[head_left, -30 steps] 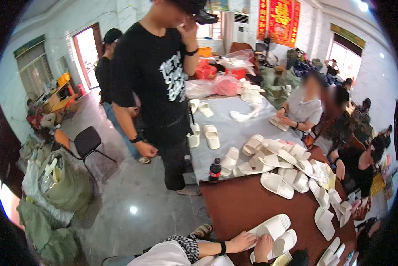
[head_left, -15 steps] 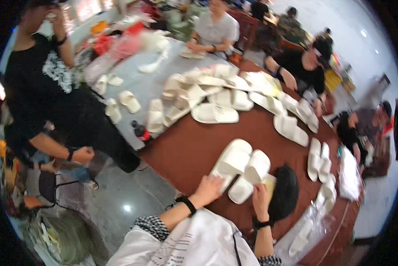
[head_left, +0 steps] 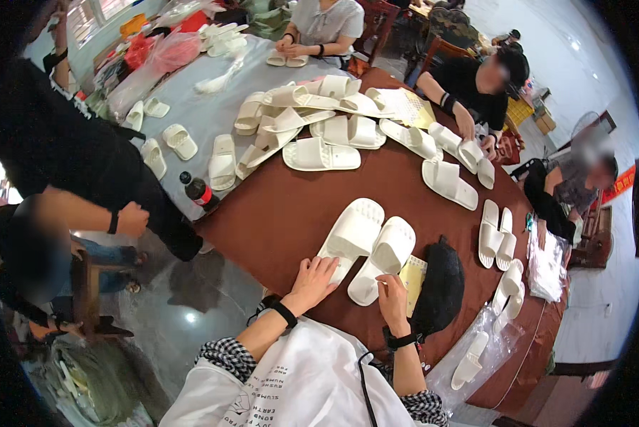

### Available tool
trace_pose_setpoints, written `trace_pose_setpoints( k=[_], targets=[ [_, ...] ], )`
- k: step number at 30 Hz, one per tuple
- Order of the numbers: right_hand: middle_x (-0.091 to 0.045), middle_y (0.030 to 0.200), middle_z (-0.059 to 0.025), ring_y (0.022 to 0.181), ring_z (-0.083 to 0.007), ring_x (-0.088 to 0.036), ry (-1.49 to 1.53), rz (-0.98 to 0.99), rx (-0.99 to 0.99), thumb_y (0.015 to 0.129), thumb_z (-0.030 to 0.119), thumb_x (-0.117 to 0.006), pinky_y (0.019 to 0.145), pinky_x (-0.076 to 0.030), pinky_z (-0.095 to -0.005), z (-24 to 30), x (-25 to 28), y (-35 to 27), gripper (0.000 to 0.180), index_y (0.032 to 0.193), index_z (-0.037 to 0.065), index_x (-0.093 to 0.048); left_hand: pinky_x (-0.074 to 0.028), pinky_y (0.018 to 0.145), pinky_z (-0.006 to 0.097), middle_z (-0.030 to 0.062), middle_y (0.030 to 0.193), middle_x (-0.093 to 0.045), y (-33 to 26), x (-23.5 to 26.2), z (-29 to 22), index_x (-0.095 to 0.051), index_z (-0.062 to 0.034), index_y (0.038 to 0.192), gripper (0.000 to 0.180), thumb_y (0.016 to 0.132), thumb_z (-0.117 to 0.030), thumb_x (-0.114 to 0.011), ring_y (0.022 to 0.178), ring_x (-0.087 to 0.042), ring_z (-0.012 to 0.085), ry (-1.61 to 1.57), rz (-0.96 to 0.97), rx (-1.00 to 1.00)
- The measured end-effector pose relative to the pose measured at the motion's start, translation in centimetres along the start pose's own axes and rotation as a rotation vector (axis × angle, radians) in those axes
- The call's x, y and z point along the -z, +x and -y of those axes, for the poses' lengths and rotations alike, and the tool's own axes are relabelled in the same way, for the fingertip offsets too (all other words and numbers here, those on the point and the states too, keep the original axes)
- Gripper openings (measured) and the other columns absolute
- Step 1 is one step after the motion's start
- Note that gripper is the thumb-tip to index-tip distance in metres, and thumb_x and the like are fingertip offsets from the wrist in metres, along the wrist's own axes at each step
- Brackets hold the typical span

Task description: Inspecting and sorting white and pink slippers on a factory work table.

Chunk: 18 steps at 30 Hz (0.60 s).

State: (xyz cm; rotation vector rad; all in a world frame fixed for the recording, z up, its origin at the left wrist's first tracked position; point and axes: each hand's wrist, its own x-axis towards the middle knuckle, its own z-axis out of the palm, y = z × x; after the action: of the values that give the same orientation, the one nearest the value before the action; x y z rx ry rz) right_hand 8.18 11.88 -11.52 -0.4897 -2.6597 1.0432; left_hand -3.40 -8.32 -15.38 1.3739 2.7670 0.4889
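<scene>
A pair of white slippers lies side by side on the brown tabletop before me, a left slipper (head_left: pixel 353 231) and a right slipper (head_left: pixel 385 256). My left hand (head_left: pixel 311 283) rests at the heel of the left slipper, its fingers stretched out. At the heel edge of the right slipper is my right hand (head_left: pixel 392 295), with thumb and forefinger drawn together. Whatever small thing may be between those fingertips cannot be made out. A yellow sheet (head_left: pixel 414 276) lies just right of that hand, partly covered by a black cap-like thing (head_left: pixel 440 288).
A heap of white slippers (head_left: pixel 323 153) spreads across the far side, with a dark bottle (head_left: pixel 197 191) at its left. More slippers (head_left: pixel 496 235) and clear plastic bags (head_left: pixel 469 359) line the right edge. Co-workers sit across the table; a person in black (head_left: pixel 84 142) stands at left.
The picture has shifted and become sharper. My right hand has come from beside the yellow sheet to the right slipper's heel. My left hand remains at the left slipper.
</scene>
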Motion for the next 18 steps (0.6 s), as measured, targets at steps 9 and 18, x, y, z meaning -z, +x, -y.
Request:
trace_pose_setpoints(
  k=[9, 18],
  targets=[
    [-0.062, 0.093, -0.0159, 0.083, -0.0326, -0.063, -0.002, 0.048, 0.107, 0.087, 0.0, -0.057, 0.074, -0.05, -0.0382, 1.4, -1.8, 1.8, 0.011, 0.095, 0.002, -0.064, -0.037, 0.097, 0.04, 0.0118, 0.123, -0.048, -1.0, 0.5, 0.1, -0.043, -0.0061, 0.139, 0.066, 0.083, -0.031, -0.068, 0.115, -0.046, 0.026, -0.025, -0.001, -0.051],
    [-0.061, 0.107, -0.0174, 0.102, -0.0376, -0.057, -0.041, 0.203, 0.174, 0.085, 0.002, -0.058, 0.088, -0.048, -0.0431, 2.3, -5.7, 3.2, 0.02, 0.104, 0.003, -0.065, -0.038, 0.09, 0.045, 0.0089, 0.116, -0.051, -1.0, -1.8, 0.3, -0.052, -0.0144, 0.132, 0.055, 0.081, -0.032, -0.067, 0.112, -0.047, 0.0267, -0.127, -0.067, 0.055]
  ],
)
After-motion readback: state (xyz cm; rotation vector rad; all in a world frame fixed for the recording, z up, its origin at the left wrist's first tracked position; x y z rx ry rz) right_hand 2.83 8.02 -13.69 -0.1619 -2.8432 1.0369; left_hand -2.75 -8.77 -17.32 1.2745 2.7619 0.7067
